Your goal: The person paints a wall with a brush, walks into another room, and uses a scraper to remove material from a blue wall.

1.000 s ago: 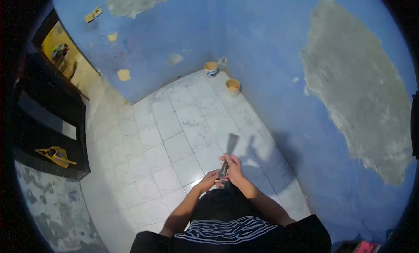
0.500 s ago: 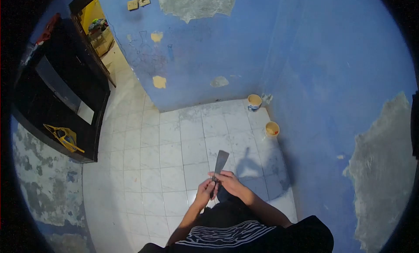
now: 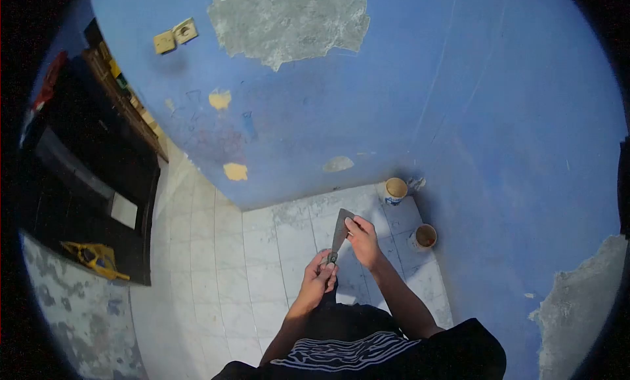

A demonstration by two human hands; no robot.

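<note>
The blue wall point(image 3: 315, 127) is marked by a grey patch point(image 3: 289, 25) at the top of the frame; pale floor tiles point(image 3: 213, 275) are seen below. Near the centre, a putty knife point(image 3: 339, 232) is held clear of both surfaces: its handle is wrapped by the left hand point(image 3: 318, 279), its blade pinched near the broad end by the right hand point(image 3: 363, 241). The right hand has been shifted up from the blade's base, so the blade seems to be handled, not applied. At centre right, a patterned tub point(image 3: 395, 200) and a plainer tub point(image 3: 417, 239) are set on the tiles; their contents cannot be made out.
</note>
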